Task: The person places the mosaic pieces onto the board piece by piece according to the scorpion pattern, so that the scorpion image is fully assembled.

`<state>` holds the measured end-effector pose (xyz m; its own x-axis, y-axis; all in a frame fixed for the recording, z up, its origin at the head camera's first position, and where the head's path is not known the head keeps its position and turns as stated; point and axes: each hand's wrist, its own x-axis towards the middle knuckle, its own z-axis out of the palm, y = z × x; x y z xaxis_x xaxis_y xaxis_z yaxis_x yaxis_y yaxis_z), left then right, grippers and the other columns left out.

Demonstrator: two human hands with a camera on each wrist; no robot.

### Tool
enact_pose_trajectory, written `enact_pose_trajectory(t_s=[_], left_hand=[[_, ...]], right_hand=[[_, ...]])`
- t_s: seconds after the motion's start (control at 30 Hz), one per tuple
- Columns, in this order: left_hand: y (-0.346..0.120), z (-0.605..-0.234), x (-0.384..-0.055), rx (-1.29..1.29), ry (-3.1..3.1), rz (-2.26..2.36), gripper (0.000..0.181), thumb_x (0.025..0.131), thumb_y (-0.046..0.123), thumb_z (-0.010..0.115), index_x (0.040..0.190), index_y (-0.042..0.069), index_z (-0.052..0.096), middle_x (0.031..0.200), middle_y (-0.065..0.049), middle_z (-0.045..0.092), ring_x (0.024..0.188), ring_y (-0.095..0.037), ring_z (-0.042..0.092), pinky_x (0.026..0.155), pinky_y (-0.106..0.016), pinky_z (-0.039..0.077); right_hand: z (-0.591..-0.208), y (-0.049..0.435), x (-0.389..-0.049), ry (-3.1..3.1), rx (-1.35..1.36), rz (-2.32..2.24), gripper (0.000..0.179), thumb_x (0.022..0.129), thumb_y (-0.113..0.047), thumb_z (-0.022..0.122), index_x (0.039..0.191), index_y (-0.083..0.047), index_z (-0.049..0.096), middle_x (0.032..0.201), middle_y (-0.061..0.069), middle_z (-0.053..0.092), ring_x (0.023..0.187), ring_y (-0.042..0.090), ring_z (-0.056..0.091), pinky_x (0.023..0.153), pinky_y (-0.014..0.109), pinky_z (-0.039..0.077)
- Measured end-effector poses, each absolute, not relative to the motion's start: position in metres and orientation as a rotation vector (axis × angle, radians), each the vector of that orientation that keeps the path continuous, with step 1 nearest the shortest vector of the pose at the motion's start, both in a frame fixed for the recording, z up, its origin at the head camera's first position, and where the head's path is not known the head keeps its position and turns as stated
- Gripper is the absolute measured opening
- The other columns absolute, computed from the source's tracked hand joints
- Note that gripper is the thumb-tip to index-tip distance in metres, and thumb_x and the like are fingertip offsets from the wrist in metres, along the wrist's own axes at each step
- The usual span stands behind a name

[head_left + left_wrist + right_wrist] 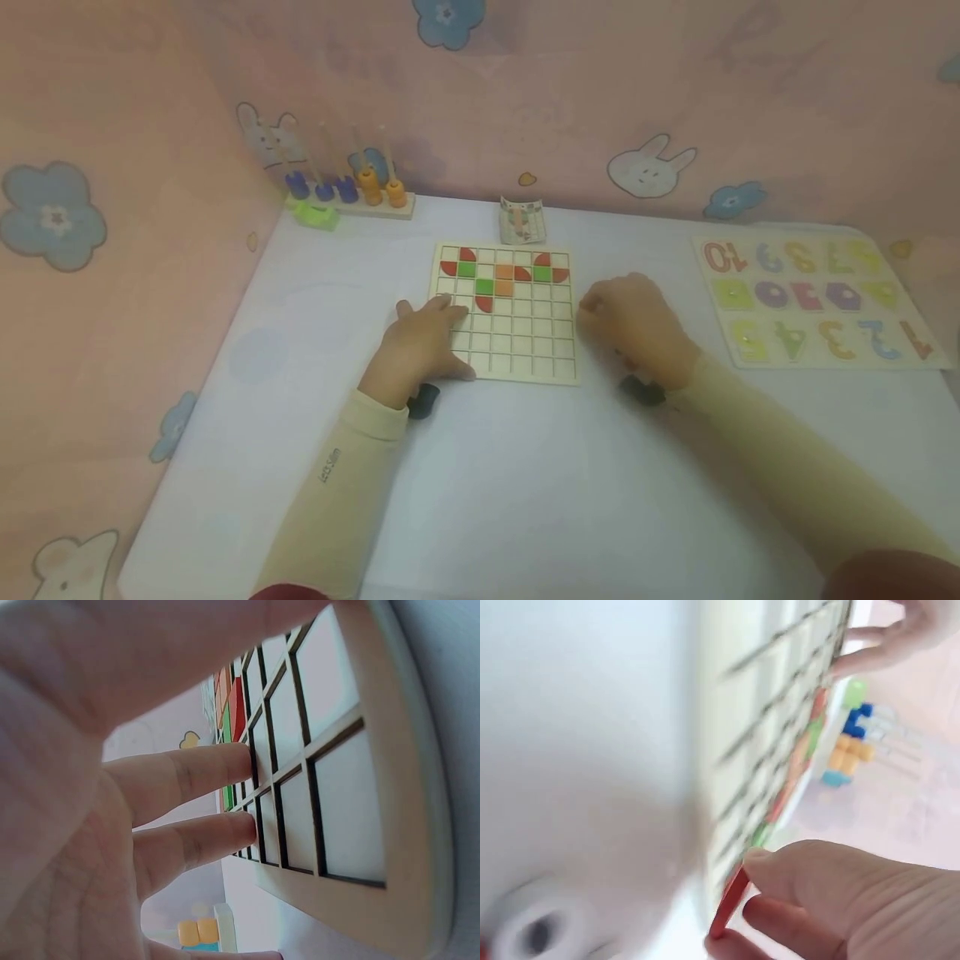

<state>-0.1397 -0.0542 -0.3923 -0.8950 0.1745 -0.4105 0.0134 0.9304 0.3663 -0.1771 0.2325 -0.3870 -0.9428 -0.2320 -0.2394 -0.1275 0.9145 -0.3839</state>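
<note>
A square wooden grid board (pixel 522 343) lies on the white table, with red quarter-round pieces, green squares (pixel 484 287) and orange squares (pixel 504 288) in its far rows. My left hand (pixel 416 346) rests at the board's left side with fingers spread. Two of its fingertips (pixel 241 829) touch the grid cells in the left wrist view, and the palm holds nothing. Just off the board's right edge is my right hand (pixel 637 325). Between thumb and finger it pinches a small flat red piece (pixel 730 901), seen edge-on in the right wrist view; its full outline is hidden.
Behind the board stands a curved pattern card (pixel 522 222). A wooden peg counter (pixel 348 204) with blue and orange beads is at the back left, a green piece (pixel 315 217) before it. A number puzzle board (pixel 821 302) lies to the right. Patterned pink cloth hangs behind.
</note>
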Motion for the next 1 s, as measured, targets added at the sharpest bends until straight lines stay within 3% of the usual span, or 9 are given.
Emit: enact_pose_trajectory(t_s=[0.07, 0.13, 0.27, 0.37, 0.43, 0.6, 0.77, 1.0], left_hand=[[-0.055, -0.393, -0.14, 0.138, 2.64, 0.494, 0.096, 0.075, 0.04, 0.098, 0.158, 0.023, 0.053, 0.17, -0.006, 0.035, 0.124, -0.043, 0.04, 0.091, -0.047, 0.048], [-0.055, -0.393, -0.14, 0.143, 2.641, 0.491, 0.096, 0.075, 0.041, 0.098, 0.158, 0.023, 0.053, 0.17, -0.006, 0.035, 0.123, -0.043, 0.04, 0.09, -0.046, 0.048], [-0.054, -0.394, -0.14, 0.155, 2.65, 0.482, 0.096, 0.075, 0.041, 0.098, 0.158, 0.023, 0.054, 0.169, -0.006, 0.037, 0.118, -0.041, 0.041, 0.086, -0.044, 0.048], [-0.054, -0.394, -0.14, 0.16, 2.658, 0.471, 0.096, 0.075, 0.042, 0.097, 0.158, 0.023, 0.054, 0.169, -0.006, 0.037, 0.117, -0.04, 0.041, 0.085, -0.043, 0.048], [-0.055, -0.394, -0.14, 0.162, 2.661, 0.464, 0.096, 0.075, 0.043, 0.097, 0.158, 0.023, 0.053, 0.169, -0.006, 0.037, 0.117, -0.04, 0.041, 0.085, -0.044, 0.048], [-0.055, -0.394, -0.14, 0.167, 2.659, 0.46, 0.096, 0.075, 0.043, 0.097, 0.158, 0.023, 0.053, 0.169, -0.006, 0.037, 0.117, -0.041, 0.041, 0.085, -0.044, 0.048], [-0.055, -0.393, -0.14, 0.155, 2.656, 0.461, 0.096, 0.075, 0.042, 0.097, 0.158, 0.023, 0.053, 0.169, -0.006, 0.036, 0.117, -0.04, 0.04, 0.085, -0.044, 0.047], [-0.056, -0.393, -0.14, 0.15, 2.65, 0.477, 0.096, 0.075, 0.042, 0.097, 0.158, 0.023, 0.053, 0.17, -0.006, 0.036, 0.118, -0.04, 0.04, 0.086, -0.044, 0.047]], right_hand=[[-0.384, 0.219, -0.181, 2.78, -0.318, -0.552, 0.018, 0.098, -0.017, 0.072, 0.111, -0.008, 0.081, 0.11, 0.009, 0.071, 0.11, 0.032, 0.051, 0.103, 0.053, 0.04], [-0.386, 0.205, -0.186, 2.771, -0.447, -0.525, 0.013, 0.098, -0.015, 0.071, 0.1, -0.008, 0.082, 0.099, 0.007, 0.07, 0.103, 0.032, 0.052, 0.1, 0.051, 0.04], [-0.393, 0.182, -0.196, 2.81, -0.713, -0.451, 0.017, 0.097, -0.012, 0.068, 0.096, -0.008, 0.085, 0.084, 0.002, 0.075, 0.089, 0.029, 0.056, 0.092, 0.044, 0.041], [-0.397, 0.172, -0.198, 2.83, -0.746, -0.472, 0.016, 0.098, -0.014, 0.071, 0.103, -0.009, 0.086, 0.095, 0.001, 0.08, 0.095, 0.026, 0.06, 0.099, 0.043, 0.042], [-0.4, 0.168, -0.199, 2.832, -0.805, -0.437, 0.015, 0.098, -0.013, 0.072, 0.102, -0.009, 0.086, 0.093, 0.003, 0.079, 0.093, 0.027, 0.062, 0.1, 0.044, 0.043], [-0.404, 0.164, -0.195, 2.845, -0.89, -0.242, 0.015, 0.1, -0.013, 0.071, 0.104, -0.011, 0.085, 0.093, 0.005, 0.078, 0.088, 0.027, 0.059, 0.091, 0.043, 0.045], [-0.405, 0.166, -0.191, 2.86, -0.884, -0.191, 0.021, 0.101, -0.012, 0.071, 0.118, -0.015, 0.083, 0.109, 0.007, 0.078, 0.097, 0.029, 0.058, 0.088, 0.043, 0.047], [-0.409, 0.169, -0.196, 2.908, -0.873, -0.266, 0.019, 0.102, -0.017, 0.071, 0.115, -0.019, 0.085, 0.107, 0.003, 0.075, 0.094, 0.028, 0.053, 0.082, 0.042, 0.044]])
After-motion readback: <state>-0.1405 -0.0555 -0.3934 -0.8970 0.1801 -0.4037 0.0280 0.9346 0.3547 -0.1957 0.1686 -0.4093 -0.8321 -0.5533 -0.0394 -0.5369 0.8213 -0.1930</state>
